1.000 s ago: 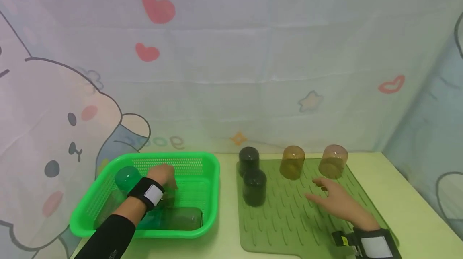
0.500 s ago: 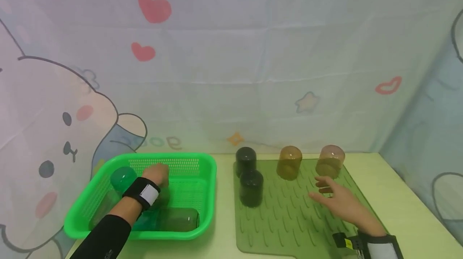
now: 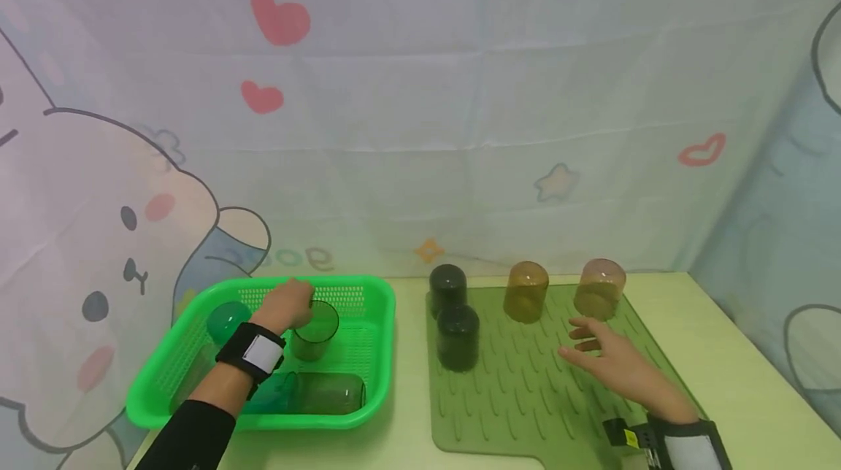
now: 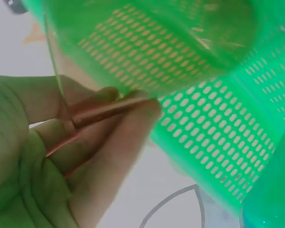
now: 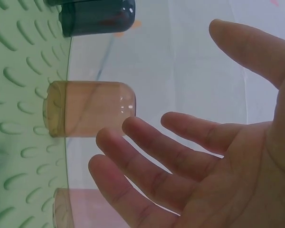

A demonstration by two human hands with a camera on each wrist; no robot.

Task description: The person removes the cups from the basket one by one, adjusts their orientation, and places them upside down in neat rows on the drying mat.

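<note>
Inside the green basket (image 3: 385,353), my left hand (image 3: 284,307) pinches the side wall of a see-through olive-tinted cup (image 3: 320,331) at its rim. The cup's mouth is tilted up and toward the right. In the left wrist view the fingers (image 4: 118,152) and thumb grip the thin wall, with the basket's perforated side behind. My right hand (image 3: 617,362) hovers over the green drying mat (image 3: 512,411), fingers spread and holding nothing. An amber cup (image 5: 92,108) stands upside down beyond its fingers, and a pink cup (image 3: 601,289) stands inverted just behind it.
Two dark cups (image 3: 458,338) stand upside down at the mat's left side. In the basket lie a grey cup (image 3: 333,393), a teal cup (image 3: 272,391) and a green cup (image 3: 227,320). A printed cloth (image 3: 394,163) hangs behind the table.
The olive-tinted cup, mostly hidden behind my left hand before, now shows to its right with its mouth tipped up. My right hand stays nearly where it was.
</note>
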